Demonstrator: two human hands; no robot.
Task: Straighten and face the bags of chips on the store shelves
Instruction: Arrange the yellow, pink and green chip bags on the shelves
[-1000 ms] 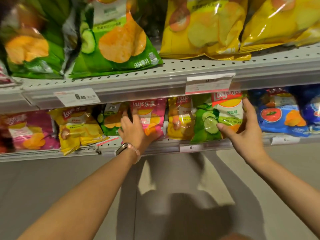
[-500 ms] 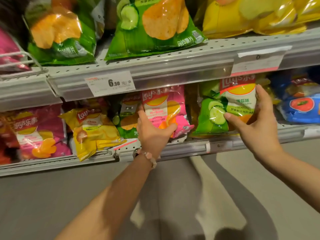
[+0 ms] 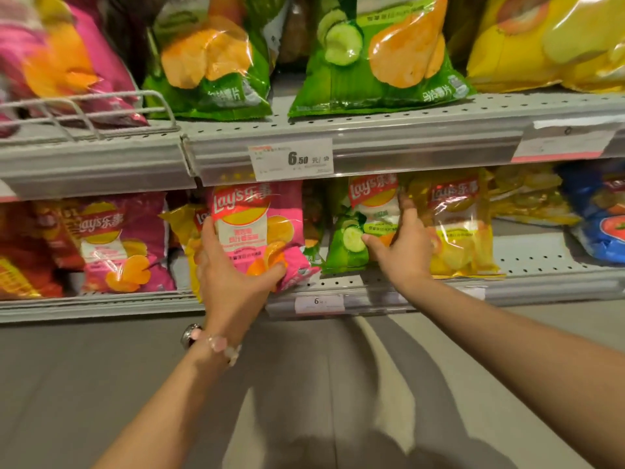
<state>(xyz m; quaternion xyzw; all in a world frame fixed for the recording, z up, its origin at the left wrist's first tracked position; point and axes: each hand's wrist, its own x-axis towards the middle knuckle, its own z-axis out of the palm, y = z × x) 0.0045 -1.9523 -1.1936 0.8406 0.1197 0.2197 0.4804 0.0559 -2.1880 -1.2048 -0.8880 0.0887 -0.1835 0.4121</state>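
Two hands reached onto the lower shelf [image 3: 541,262] at once, each on its own bag of chips. The left hand [image 3: 233,282] gripped a pink bag [image 3: 260,228] from below, thumb curled across the bag's lower front and fingers wrapped up its left edge, holding it upright and facing forward at the shelf's front lip. A beaded bracelet [image 3: 220,345] circled that wrist. The right hand [image 3: 402,245] held a green cucumber bag [image 3: 355,231], thumb pressed on the bag's front and fingers reaching up along its right side; the bag stood upright, its base on the perforated shelf.

Just right of that hand stood a yellow bag [image 3: 463,228], touching the fingers' backs. Behind the pink bag a second yellow bag [image 3: 187,228] peeked out at the left, and farther left sat another pink bag [image 3: 121,242]. A blue bag [image 3: 602,225] lay at the far right. On the upper shelf [image 3: 372,126] large green bags [image 3: 378,62] leaned forward above a price tag [image 3: 292,159] reading 6.50, clipped to the shelf edge.
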